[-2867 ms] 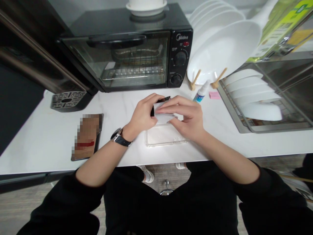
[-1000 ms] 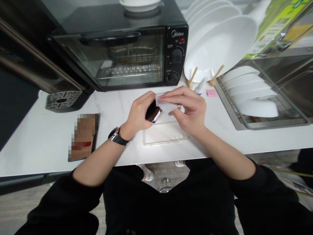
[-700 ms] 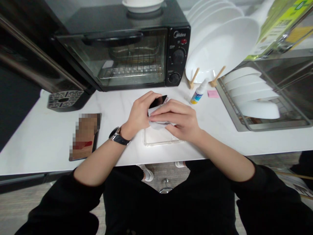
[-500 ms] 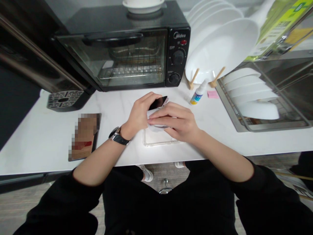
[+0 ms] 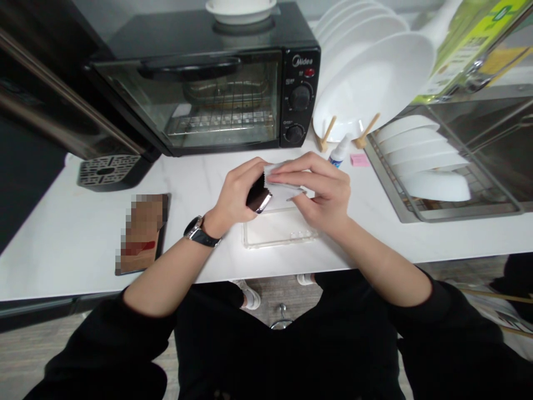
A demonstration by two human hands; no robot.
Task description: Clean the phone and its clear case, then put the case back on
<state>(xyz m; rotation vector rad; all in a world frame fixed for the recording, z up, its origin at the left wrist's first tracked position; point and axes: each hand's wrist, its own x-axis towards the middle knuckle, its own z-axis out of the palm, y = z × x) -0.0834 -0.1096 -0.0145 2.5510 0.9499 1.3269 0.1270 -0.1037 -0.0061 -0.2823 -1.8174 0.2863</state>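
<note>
Dark, glossy phone with a silvery edge (image 5: 258, 196) is what I see gripped in the left hand (image 5: 234, 191), tilted above the white marbled counter (image 5: 50, 244). The right hand (image 5: 327, 191) pinches a thin white sheet with a serrated edge (image 5: 280, 189) over the phone's side; whether it presses, I cannot tell. Beneath lies a clear rectangular plastic case (image 5: 270, 230). Farther off, I make out a small white-topped spray bottle (image 5: 338, 153), partly hidden, near a pink paper note (image 5: 359, 160); behind stands a black toaster oven (image 5: 300, 119).
</note>
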